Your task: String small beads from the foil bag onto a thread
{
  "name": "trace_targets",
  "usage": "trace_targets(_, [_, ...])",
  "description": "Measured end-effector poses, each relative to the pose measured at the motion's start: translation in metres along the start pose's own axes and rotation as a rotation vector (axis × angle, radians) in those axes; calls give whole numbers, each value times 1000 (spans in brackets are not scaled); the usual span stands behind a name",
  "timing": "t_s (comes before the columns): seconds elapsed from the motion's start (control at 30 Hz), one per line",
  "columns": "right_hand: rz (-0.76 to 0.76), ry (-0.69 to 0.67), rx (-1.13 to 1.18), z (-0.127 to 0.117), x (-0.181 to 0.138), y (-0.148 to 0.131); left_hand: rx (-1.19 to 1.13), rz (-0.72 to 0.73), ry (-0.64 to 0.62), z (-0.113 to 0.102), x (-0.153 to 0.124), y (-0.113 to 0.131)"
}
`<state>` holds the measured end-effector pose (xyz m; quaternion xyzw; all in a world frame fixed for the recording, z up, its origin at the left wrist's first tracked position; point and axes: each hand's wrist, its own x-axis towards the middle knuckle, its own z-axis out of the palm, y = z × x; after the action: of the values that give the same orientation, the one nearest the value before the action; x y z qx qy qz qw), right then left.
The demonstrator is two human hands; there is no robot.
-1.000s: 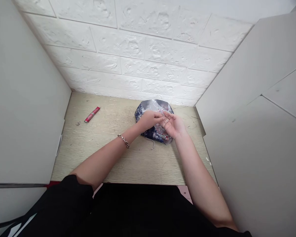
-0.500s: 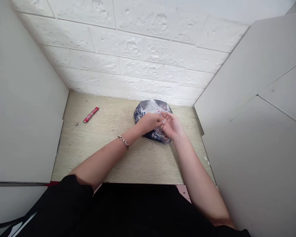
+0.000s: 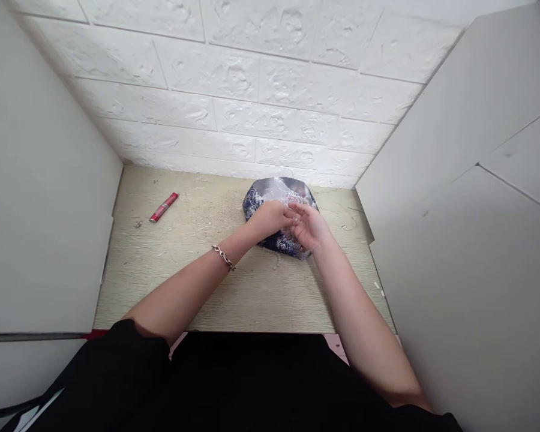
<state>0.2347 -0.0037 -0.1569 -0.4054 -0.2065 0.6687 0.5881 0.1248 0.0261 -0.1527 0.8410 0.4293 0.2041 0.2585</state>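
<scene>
Over a dark blue and clear bag [image 3: 279, 188] with white floral patterns and silvery glitter, my two hands meet. My left hand [image 3: 270, 218] reaches in from the left with its fingers pinched. Tiny white beads [image 3: 296, 219] show at those fingertips, too small to see clearly. Palm up and slightly cupped, my right hand [image 3: 314, 229] has its fingers stretched towards the left fingertips. Reddish and glittery bits show through the bag beneath the hands. A short string of pale beads [image 3: 276, 260] lies at the bag's front edge.
On the left of the wooden tabletop [image 3: 261, 306] lies a red tube [image 3: 164, 207]. A small metallic piece [image 3: 138, 224] is near it. White panels [image 3: 432, 198] stand at both sides, and a white brick-patterned wall [image 3: 234, 108] closes the back. Thin threads lie at right.
The hands have drawn slightly closer together, with the left fingertips now nearer the right palm. Fewer white beads show between them. The view has shifted a little.
</scene>
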Motion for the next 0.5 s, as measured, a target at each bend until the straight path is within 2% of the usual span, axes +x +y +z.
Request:
trace_targets(0.23, [-63,6,104,-5,5,-2,-34,72,238,9,-4,4])
trace_targets(0.5, [-75,3,99,-2,3,-3,-8,158,272,14,-5,-1])
